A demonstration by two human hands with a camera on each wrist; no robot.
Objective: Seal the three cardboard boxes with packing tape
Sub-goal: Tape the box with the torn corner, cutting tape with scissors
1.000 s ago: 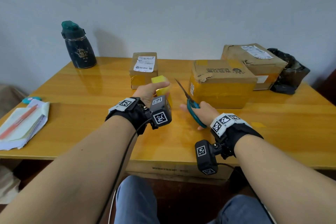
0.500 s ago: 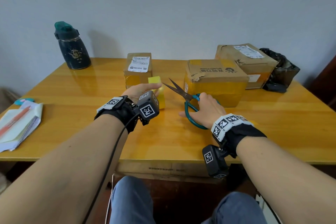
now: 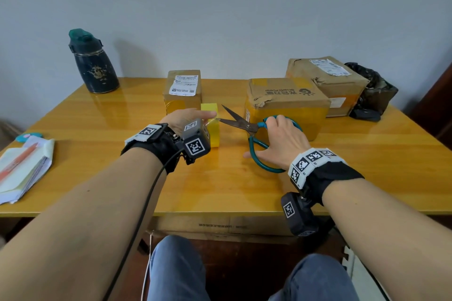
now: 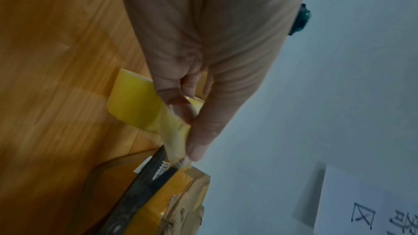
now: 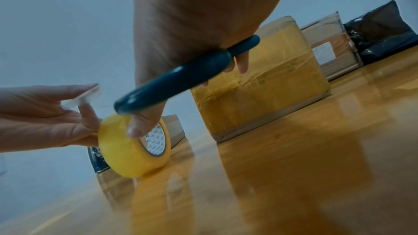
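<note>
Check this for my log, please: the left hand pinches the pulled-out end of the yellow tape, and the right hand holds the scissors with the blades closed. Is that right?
One detail is wrong: the blades are open, not closed. The head view shows the scissors in the right hand spread in a V toward the tape. The left hand does pinch the tape end, as the left wrist view shows.

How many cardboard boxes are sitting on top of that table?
3. A small box stands behind the tape roll, a middle box behind the scissors, and a third box at the back right.
</note>
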